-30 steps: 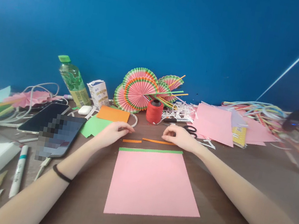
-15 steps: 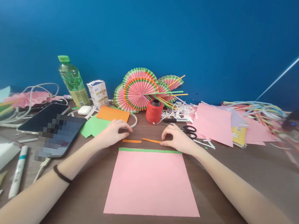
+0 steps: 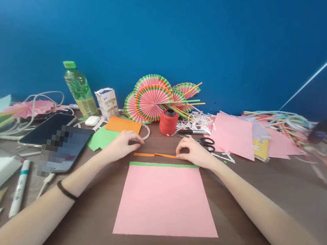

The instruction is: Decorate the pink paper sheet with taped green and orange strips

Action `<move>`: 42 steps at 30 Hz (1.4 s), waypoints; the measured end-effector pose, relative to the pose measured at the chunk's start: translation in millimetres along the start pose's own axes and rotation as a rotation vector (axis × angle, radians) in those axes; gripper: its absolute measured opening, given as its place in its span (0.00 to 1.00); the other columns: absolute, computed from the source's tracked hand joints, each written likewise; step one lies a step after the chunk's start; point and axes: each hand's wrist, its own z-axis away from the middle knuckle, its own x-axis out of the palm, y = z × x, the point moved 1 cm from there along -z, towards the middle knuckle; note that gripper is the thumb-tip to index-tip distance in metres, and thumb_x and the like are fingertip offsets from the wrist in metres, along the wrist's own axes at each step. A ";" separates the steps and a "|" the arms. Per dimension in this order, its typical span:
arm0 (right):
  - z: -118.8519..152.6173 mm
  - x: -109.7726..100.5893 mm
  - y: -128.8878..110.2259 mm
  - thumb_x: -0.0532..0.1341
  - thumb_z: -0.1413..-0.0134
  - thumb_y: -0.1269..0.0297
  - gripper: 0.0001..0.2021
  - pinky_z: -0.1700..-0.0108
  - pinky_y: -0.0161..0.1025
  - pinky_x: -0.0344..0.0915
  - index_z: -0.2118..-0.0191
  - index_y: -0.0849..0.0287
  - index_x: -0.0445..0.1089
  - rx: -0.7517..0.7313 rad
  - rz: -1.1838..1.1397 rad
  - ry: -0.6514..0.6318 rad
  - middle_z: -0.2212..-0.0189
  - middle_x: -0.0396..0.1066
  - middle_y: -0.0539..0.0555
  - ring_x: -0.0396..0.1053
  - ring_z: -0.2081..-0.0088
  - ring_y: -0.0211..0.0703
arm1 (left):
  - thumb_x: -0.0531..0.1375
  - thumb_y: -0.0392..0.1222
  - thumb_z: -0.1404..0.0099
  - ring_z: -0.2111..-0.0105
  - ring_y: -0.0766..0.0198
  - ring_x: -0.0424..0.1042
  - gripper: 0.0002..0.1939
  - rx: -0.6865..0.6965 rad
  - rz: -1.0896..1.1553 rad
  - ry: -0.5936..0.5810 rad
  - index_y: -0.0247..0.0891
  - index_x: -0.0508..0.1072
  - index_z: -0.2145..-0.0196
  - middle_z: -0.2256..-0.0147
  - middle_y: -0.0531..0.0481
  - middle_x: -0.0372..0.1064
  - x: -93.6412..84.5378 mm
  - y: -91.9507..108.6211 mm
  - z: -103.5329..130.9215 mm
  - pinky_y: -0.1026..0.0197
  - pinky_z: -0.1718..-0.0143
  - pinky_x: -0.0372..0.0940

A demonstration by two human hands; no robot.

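My right hand (image 3: 192,150) is closed in a pinch on the right end of a thin orange paper strip (image 3: 165,155). A second orange paper strip (image 3: 144,154) lies to its left, their inner ends meeting. Beside that strip's left end is my left hand (image 3: 123,146), fingers curved and a little apart, with nothing visible between them. Below both strips lies a pink paper sheet (image 3: 168,203), flat on the table, with a green paper strip (image 3: 164,165) along its far edge.
Behind the hands stand a red thread spool (image 3: 168,122) and pleated paper fans (image 3: 154,99). Scissors (image 3: 207,143) and pink sheets (image 3: 235,135) are at right. Orange paper (image 3: 123,124), a bottle (image 3: 80,89), a carton (image 3: 106,102), phones (image 3: 75,149) and a marker (image 3: 20,188) lie leftward.
The right orange strip has shifted slightly, and the small gap between the two strips' inner ends has closed. Both hands stay almost in place.
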 end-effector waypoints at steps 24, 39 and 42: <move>0.7 -2.7 -2.0 0.62 0.55 0.64 0.04 0.56 0.41 0.56 0.74 0.58 0.69 -0.013 0.008 -0.016 0.69 0.66 0.53 0.60 0.61 0.44 | 0.52 0.39 0.43 0.60 0.60 0.68 0.10 -0.088 0.063 0.079 0.39 0.72 0.67 0.63 0.50 0.72 -13.9 11.1 2.8 0.60 0.57 0.61; 0.1 -4.1 -5.1 0.56 0.49 0.61 0.09 0.58 0.41 0.58 0.72 0.60 0.70 0.028 -0.035 0.034 0.69 0.68 0.54 0.63 0.63 0.44 | 0.49 0.34 0.43 0.59 0.61 0.67 0.13 -0.122 -0.067 0.267 0.38 0.72 0.66 0.62 0.50 0.72 -17.7 2.7 3.1 0.61 0.55 0.60; -0.8 -4.0 -5.2 0.55 0.48 0.61 0.10 0.61 0.39 0.60 0.71 0.60 0.70 0.098 -0.096 0.091 0.70 0.69 0.53 0.65 0.66 0.42 | 0.49 0.35 0.41 0.59 0.57 0.66 0.13 0.011 -0.303 0.229 0.39 0.72 0.65 0.63 0.49 0.71 -13.8 -1.3 3.0 0.56 0.56 0.58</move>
